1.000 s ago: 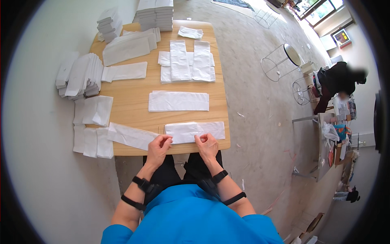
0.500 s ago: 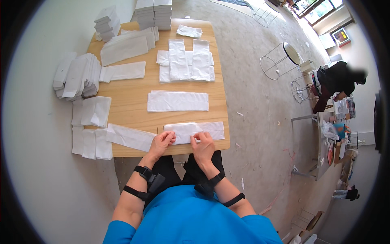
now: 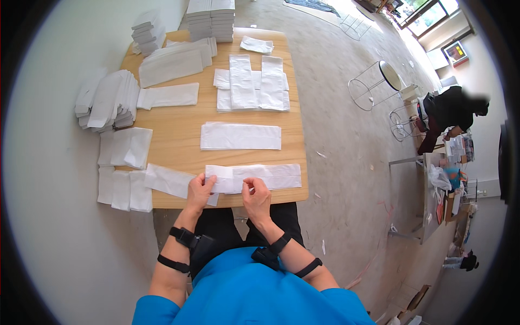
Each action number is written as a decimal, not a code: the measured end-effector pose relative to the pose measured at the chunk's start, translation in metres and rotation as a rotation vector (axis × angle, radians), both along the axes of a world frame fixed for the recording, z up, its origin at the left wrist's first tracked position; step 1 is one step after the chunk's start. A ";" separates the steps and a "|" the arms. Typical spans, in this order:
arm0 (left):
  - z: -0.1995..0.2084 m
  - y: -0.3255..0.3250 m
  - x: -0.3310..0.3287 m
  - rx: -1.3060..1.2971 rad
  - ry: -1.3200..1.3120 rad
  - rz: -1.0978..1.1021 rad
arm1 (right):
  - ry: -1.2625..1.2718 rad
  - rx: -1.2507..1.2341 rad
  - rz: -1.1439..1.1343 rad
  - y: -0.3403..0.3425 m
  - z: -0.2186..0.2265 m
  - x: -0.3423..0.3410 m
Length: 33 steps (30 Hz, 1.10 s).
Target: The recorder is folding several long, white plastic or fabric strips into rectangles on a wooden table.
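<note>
A long white paper bag [image 3: 271, 176] lies flat along the near edge of the wooden table [image 3: 179, 135]. My left hand [image 3: 200, 190] pinches its left end, where a flap is folded over. Just to the right, my right hand [image 3: 257, 197] presses fingertips on the bag's lower edge. Both forearms wear black straps. A second flat white bag [image 3: 240, 136] lies a little farther up the table, apart from my hands. Another white bag [image 3: 168, 180] lies at an angle just left of my left hand.
Stacks of white bags [image 3: 107, 100] line the table's left side, with more piles [image 3: 211, 16] at the far end and a flat group [image 3: 252, 84] in the middle. A wire-legged stool [image 3: 376, 81] stands on the concrete floor to the right. A person in black [image 3: 449, 111] bends over far right.
Both hands have shifted a little along the near bag's left part, and its left end is now folded over under my left fingers. The bag itself has stayed in place.
</note>
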<state>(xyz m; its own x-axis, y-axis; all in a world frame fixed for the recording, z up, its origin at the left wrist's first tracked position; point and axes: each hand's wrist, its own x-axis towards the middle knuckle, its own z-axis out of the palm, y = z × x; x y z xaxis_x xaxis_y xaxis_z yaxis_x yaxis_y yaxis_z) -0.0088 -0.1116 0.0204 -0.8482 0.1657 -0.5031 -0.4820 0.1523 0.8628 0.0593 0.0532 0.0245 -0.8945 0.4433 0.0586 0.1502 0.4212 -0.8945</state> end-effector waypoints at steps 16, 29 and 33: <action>0.009 -0.032 0.024 -0.433 0.640 -0.239 | -0.270 0.420 0.098 -0.045 -0.021 -0.034; -0.012 -0.034 0.022 -0.423 0.602 -0.232 | -0.273 0.415 0.043 -0.039 -0.033 -0.036; -0.013 -0.033 0.022 -0.400 0.585 -0.238 | -0.294 0.318 0.006 -0.014 -0.017 -0.034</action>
<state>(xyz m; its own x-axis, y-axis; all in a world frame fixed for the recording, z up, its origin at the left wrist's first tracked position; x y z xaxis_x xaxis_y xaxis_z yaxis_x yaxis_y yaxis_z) 0.0129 -0.1445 0.0075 -0.9600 0.2770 -0.0415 0.1234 0.5513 0.8252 0.0257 0.0395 0.0073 -0.8960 0.4391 -0.0659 0.3757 0.6707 -0.6396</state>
